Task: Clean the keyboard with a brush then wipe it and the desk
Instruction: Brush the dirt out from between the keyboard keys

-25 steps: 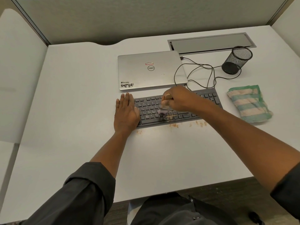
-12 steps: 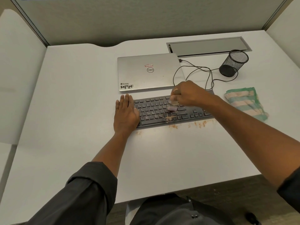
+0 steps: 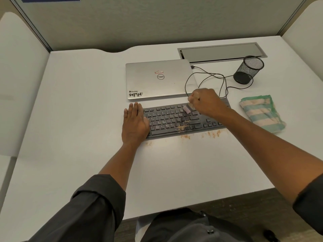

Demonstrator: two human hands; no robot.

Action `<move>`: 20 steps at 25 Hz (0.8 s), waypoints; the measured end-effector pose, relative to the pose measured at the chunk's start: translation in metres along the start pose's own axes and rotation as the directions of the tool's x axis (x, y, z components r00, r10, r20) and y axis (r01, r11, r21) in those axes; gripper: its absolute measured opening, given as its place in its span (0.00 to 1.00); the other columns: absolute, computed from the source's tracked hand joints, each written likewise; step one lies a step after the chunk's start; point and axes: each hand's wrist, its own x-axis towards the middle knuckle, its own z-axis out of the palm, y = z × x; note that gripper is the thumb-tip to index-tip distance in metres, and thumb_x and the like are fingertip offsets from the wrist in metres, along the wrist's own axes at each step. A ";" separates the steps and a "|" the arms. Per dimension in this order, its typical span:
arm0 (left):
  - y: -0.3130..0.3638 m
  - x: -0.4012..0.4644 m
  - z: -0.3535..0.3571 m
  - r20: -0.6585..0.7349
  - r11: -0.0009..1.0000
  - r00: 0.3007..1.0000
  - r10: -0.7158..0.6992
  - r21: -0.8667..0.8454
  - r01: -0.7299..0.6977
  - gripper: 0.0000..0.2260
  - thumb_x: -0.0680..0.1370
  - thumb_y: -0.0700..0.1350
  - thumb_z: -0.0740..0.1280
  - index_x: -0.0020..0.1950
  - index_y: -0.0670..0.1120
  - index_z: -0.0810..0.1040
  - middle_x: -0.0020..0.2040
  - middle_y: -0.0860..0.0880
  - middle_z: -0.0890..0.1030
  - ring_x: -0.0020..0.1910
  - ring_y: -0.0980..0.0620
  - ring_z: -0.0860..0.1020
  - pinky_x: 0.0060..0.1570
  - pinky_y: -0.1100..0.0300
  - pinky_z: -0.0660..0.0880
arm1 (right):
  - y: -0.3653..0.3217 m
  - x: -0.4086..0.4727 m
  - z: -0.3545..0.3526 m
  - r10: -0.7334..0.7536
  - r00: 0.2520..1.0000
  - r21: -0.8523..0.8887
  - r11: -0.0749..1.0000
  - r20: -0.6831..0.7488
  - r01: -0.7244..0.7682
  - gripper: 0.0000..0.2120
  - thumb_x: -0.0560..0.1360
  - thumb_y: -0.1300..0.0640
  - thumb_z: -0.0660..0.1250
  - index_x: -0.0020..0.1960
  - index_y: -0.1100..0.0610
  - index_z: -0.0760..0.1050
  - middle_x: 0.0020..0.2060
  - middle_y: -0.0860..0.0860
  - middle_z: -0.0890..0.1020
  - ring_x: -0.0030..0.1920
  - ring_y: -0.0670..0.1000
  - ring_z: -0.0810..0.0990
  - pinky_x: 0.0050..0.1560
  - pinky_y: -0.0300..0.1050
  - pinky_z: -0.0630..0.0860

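White desk (image 3: pixel 87 119) — left hand (image 3: pixel 134 123) flat, pinning the light, slide-prone keyboard (image 3: pixel 167 119); right hand (image 3: pixel 206 102) pinches the small brush (image 3: pixel 186 109) — soft bristles.

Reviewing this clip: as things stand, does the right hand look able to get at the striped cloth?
Probably yes. The cloth lies in the open on the desk, just right of the keyboard, with nothing between it and the right hand. That hand holds the brush, though, so it would need to put it down first.
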 end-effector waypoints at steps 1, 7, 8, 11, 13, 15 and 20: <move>0.000 0.000 0.000 0.000 1.000 1.000 0.003 0.001 -0.003 0.29 0.81 0.46 0.52 0.81 0.38 0.57 0.81 0.40 0.58 0.82 0.43 0.52 0.81 0.48 0.45 | 0.000 -0.003 0.002 -0.020 0.999 -0.012 1.000 0.046 0.021 0.16 0.81 0.54 0.59 0.47 0.64 0.81 0.44 0.58 0.84 0.46 0.56 0.80 0.48 0.49 0.76; 0.001 0.000 0.000 0.004 1.000 1.000 -0.006 0.003 0.006 0.28 0.82 0.45 0.54 0.81 0.39 0.56 0.82 0.41 0.57 0.82 0.44 0.51 0.81 0.49 0.43 | 0.005 -0.012 -0.008 -0.060 0.970 -0.054 0.996 0.234 0.075 0.15 0.81 0.53 0.60 0.50 0.61 0.83 0.48 0.55 0.83 0.48 0.53 0.78 0.46 0.45 0.71; 0.001 0.000 0.000 0.004 1.000 1.000 -0.005 0.005 0.005 0.28 0.82 0.45 0.54 0.81 0.39 0.56 0.82 0.41 0.57 0.82 0.44 0.51 0.81 0.49 0.43 | 0.003 -0.009 -0.010 -0.068 0.979 -0.025 0.997 0.191 0.074 0.14 0.81 0.53 0.61 0.51 0.60 0.82 0.48 0.53 0.83 0.49 0.52 0.78 0.46 0.43 0.68; -0.001 -0.001 0.000 0.007 1.000 1.000 0.003 0.007 -0.003 0.28 0.81 0.46 0.52 0.81 0.38 0.56 0.82 0.41 0.57 0.82 0.44 0.51 0.81 0.49 0.43 | -0.009 -0.008 -0.013 -0.111 0.987 0.013 0.994 0.116 0.110 0.11 0.81 0.54 0.62 0.54 0.60 0.79 0.48 0.51 0.81 0.48 0.51 0.76 0.46 0.42 0.66; -0.001 -0.001 0.000 0.000 1.000 1.000 0.008 -0.003 -0.008 0.29 0.81 0.46 0.51 0.81 0.38 0.57 0.82 0.40 0.57 0.82 0.43 0.52 0.81 0.48 0.44 | -0.013 -0.010 -0.008 -0.163 0.968 -0.061 0.982 0.190 0.177 0.11 0.82 0.55 0.62 0.56 0.61 0.79 0.50 0.53 0.81 0.50 0.53 0.77 0.47 0.42 0.67; 0.000 -0.001 0.000 -0.007 1.000 1.000 0.005 -0.015 -0.005 0.28 0.81 0.45 0.53 0.81 0.38 0.57 0.81 0.40 0.58 0.82 0.43 0.52 0.81 0.48 0.44 | -0.012 -0.014 -0.005 -0.156 0.943 -0.091 0.978 0.293 0.190 0.12 0.82 0.55 0.61 0.56 0.61 0.79 0.51 0.55 0.81 0.51 0.55 0.78 0.49 0.44 0.70; -0.001 0.000 0.001 -0.003 1.000 1.000 0.002 -0.006 -0.002 0.28 0.81 0.45 0.53 0.81 0.38 0.57 0.81 0.40 0.58 0.82 0.43 0.52 0.81 0.48 0.44 | -0.015 -0.011 -0.015 -0.129 0.970 -0.050 0.989 0.204 0.142 0.10 0.82 0.54 0.61 0.53 0.60 0.78 0.45 0.52 0.80 0.47 0.52 0.76 0.45 0.43 0.67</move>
